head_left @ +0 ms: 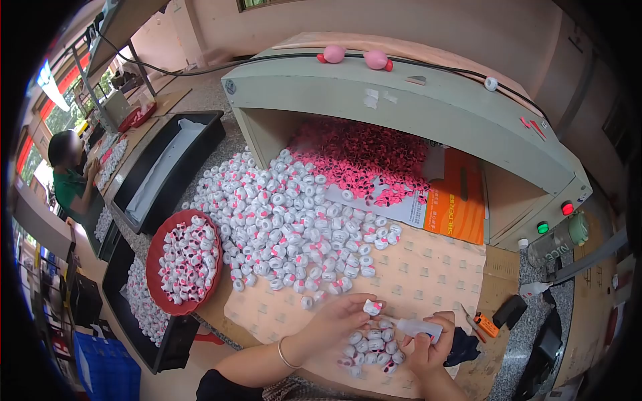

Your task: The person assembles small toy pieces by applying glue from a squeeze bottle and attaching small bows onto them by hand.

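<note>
Patterned sheet (438, 267) below; white piece (372, 308) pinched between left fingers (356, 299).

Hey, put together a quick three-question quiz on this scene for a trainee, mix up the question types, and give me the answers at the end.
1. Open question: What do the left hand and right hand each hold?
2. True or false: The red bowl stands empty.
3. Multiple choice: How many pink bulb-shaped objects lie on top of the green hood? A) one B) two C) four

Key:
1. Left: a small white piece with a pink detail. Right: a small bottle.
2. False; it is heaped with white and pink pieces.
3. B
</note>
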A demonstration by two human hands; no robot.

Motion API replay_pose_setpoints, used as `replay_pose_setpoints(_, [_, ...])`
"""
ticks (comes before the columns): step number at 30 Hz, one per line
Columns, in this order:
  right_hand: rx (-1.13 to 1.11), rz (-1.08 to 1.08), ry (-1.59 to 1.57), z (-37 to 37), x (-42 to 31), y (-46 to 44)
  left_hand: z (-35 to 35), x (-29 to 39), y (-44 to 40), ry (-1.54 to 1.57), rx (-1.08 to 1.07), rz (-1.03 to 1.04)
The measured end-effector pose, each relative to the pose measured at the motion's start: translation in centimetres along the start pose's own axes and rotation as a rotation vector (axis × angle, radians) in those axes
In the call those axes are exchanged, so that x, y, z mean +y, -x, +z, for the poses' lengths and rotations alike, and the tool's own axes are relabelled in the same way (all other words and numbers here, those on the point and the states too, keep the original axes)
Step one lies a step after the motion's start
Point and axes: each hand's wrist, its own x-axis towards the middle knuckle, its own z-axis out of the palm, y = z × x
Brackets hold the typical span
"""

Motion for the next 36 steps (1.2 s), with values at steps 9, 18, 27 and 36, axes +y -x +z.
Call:
replay_pose_setpoints(9, [-0.003, -0.011, 0.016, 0.0, -0.2, -0.1, 0.1, 0.1, 0.1, -0.004, 0.004, 0.015])
replay_pose_setpoints(18, [0.016, -0.053, 0.115, -0.2, 0.2, 0.0, -0.1, -0.2, 0.0, -0.003, -0.004, 0.001])
replay_pose_setpoints(27, [0.032, -0.065, 0.225, -0.4, 0.2, 0.3, 0.1, -0.1, 0.1, 0.008, 0.013, -0.002])
replay_pose_setpoints(36, [0.109, 0.149, 0.043, 0.0, -0.3, 0.8, 0.0, -0.1, 0.1, 0.031, 0.013, 0.0])
